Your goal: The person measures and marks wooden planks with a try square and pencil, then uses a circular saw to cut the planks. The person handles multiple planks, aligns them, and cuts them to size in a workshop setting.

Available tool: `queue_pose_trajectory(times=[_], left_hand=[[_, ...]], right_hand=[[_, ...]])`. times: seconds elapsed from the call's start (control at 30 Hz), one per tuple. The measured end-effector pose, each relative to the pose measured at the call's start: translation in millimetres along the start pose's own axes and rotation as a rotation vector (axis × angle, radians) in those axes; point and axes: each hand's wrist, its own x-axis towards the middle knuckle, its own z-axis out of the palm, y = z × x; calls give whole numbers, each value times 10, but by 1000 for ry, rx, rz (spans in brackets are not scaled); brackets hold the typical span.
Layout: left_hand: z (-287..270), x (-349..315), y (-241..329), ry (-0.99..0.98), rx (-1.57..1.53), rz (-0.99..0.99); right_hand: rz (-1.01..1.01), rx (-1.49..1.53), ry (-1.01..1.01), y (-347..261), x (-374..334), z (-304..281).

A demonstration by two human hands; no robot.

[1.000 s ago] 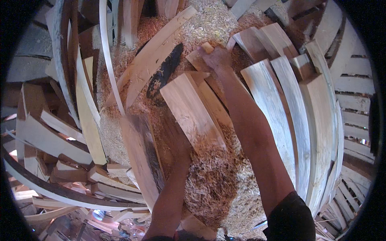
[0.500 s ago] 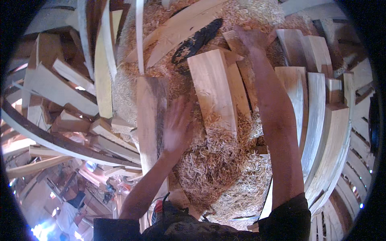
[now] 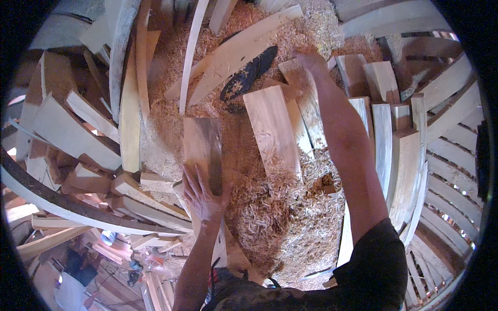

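My left hand (image 3: 205, 199) lies with fingers spread on the near part of a thick wooden block (image 3: 199, 137). The block has a dark patch along its right side. Far forward, my right hand (image 3: 308, 61) reaches to the far end of a pale board (image 3: 294, 72); its fingers are dim and hard to make out. Between my arms a wide wooden block (image 3: 272, 124) leans in a heap of wood shavings (image 3: 280, 207), which covers its near end. A black, shavings-dusted object (image 3: 249, 72), perhaps a shoe or sandal, lies beyond it.
Upright planks and blocks (image 3: 381, 140) stand close on the right, before a slatted wooden wall (image 3: 451, 171). A long curved timber (image 3: 104, 217) and stacked offcuts (image 3: 88, 176) fill the left. A curved board (image 3: 244, 54) lies on shavings ahead. Another person (image 3: 72, 280) is at lower left.
My left hand has moved from beside the dark-patched block to lie on it, fingers spread. My right hand stays far forward near the pale board. The whole view has shifted slightly.
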Motion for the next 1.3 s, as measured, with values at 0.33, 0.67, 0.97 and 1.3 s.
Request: queue_pose_trajectory(times=[0.33,0.67,0.97,1.3], left_hand=[[-14,31,-59,5,-33,-29],[-43,-29,-62,-33,-34,-53],[-20,-24,-19,-15,-60,-32],[11,-12,37,51,-58,-53]], right_hand=[[-367,-344,-116,-768,-210,-209],[-543,-500,-49,-637,-117,73],[-544,-530,-158,-431,-61,50],[-777,-328,-82,-1237,-1734,-1194]])
